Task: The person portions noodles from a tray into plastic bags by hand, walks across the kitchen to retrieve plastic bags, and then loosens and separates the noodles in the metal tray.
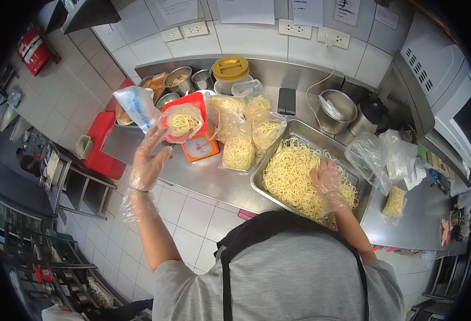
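My left hand (149,160), in a clear plastic glove, is raised with fingers stretched out and thumb apart. Its fingertips are beside a red tray (198,101) on an orange dial scale (201,148); I cannot tell if they touch it. An open clear bag with noodles (183,124) lies in that tray. My right hand (327,179), also gloved, is down in a heap of yellow noodles (290,174) inside a steel pan (259,184). Its fingers curl into the noodles, with the tips partly buried.
Filled noodle bags (238,152) stand between scale and pan. Behind are a yellow-lidded container (230,68), steel pots (178,79) and a phone (287,101). To the right are a steel pot (338,109), empty plastic bags (372,155) and another noodle bag (394,203).
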Tool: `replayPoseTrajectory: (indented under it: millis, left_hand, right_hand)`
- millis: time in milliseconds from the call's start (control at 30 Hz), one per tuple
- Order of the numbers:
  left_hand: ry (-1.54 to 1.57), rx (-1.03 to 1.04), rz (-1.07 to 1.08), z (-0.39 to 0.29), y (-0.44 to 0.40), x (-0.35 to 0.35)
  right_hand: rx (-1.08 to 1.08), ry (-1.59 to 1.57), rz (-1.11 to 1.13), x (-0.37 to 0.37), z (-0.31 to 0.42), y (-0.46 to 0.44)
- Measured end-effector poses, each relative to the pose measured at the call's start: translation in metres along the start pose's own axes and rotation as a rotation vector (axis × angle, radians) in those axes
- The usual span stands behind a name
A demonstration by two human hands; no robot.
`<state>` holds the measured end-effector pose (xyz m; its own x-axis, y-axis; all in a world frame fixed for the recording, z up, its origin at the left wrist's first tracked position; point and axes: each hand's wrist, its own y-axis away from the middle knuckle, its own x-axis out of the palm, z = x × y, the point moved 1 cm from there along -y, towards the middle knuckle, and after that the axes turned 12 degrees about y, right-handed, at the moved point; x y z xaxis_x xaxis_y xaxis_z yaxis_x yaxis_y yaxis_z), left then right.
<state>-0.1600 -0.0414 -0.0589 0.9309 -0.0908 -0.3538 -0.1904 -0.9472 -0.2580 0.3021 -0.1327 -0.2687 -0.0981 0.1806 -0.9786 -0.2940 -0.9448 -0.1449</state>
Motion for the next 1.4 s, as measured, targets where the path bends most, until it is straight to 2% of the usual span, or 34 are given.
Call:
replayPoseTrajectory:
  millis: [367, 467, 667, 767, 867, 967, 1000, 1100, 1233, 1400]
  left_hand:
    - [-0.14, 0.043, -0.053, -0.009, 0.004, -0.004]
    - [-0.084, -0.02, -0.062, -0.008, 0.0, -0.003]
    - [-0.118, -0.001, -0.091, -0.002, -0.014, 0.004]
    - [0.095, -0.172, -0.055, 0.001, -0.026, 0.017]
    - [0.207, -0.251, 0.045, 0.029, -0.057, 0.025]
    - [0.35, -0.077, 0.064, 0.049, -0.099, 0.028]
    - [0.483, 0.004, 0.113, 0.042, -0.112, 0.029]
    - [0.533, 0.123, 0.122, -0.018, -0.124, 0.038]
    - [0.664, 0.034, 0.109, -0.081, -0.134, 0.049]
    - [0.913, -0.047, 0.202, -0.046, -0.153, 0.089]
  right_hand:
    - [0.001, 0.034, -0.033, 0.0, 0.0, 0.002]
    - [0.0, 0.039, -0.027, 0.001, -0.001, 0.002]
    - [-0.016, 0.033, -0.048, -0.001, -0.001, 0.004]
    - [-0.005, 0.029, -0.023, -0.004, 0.001, 0.004]
    - [0.002, 0.016, -0.001, -0.006, 0.002, 0.004]
    - [-0.001, -0.001, 0.009, -0.007, 0.001, 0.003]
    - [0.002, 0.006, 0.0, -0.005, 0.0, 0.005]
    - [0.012, 0.024, 0.023, -0.004, 0.0, 0.003]
    - [0.011, -0.002, 0.035, -0.007, 0.0, 0.004]
    - [0.018, 0.0, 0.049, -0.011, 0.001, 0.003]
